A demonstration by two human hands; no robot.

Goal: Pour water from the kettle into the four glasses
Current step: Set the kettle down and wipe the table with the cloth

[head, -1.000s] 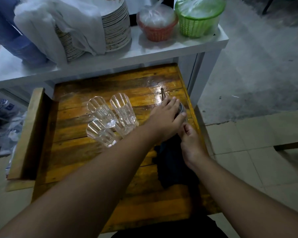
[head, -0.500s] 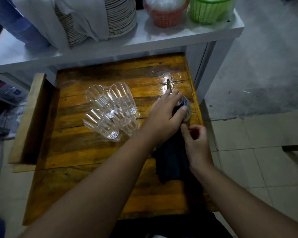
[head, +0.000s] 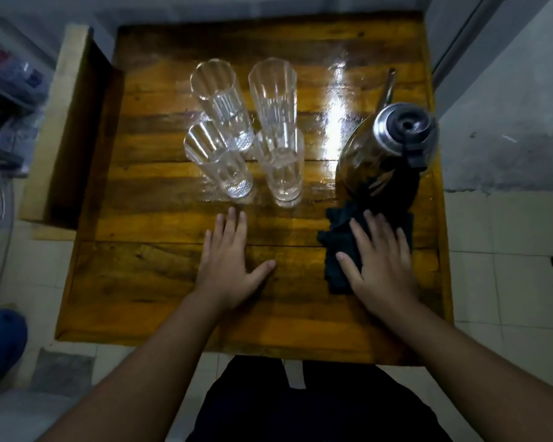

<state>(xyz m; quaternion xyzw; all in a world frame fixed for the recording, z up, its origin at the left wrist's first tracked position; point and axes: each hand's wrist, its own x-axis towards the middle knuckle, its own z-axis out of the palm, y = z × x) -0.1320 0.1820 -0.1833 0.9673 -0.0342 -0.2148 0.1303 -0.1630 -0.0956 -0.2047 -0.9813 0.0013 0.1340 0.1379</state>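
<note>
Here, ribbed glasses (head: 241, 129), shiny metal kettle (head: 383, 145)

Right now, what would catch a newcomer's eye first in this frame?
Four clear glasses cluster upright mid-table, with a steel kettle to their right on the glossy wooden table. Nearer, the left hand lies flat on the wood and the right hand on a dark cloth.

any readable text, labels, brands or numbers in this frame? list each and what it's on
None can be read.
The packaging at the left edge, beside the wooden table, carries red and blue print, too blurred to read.
The kettle, the four glasses and the dark cloth under the right hand show no markings; the left hand rests on bare wood.
</note>
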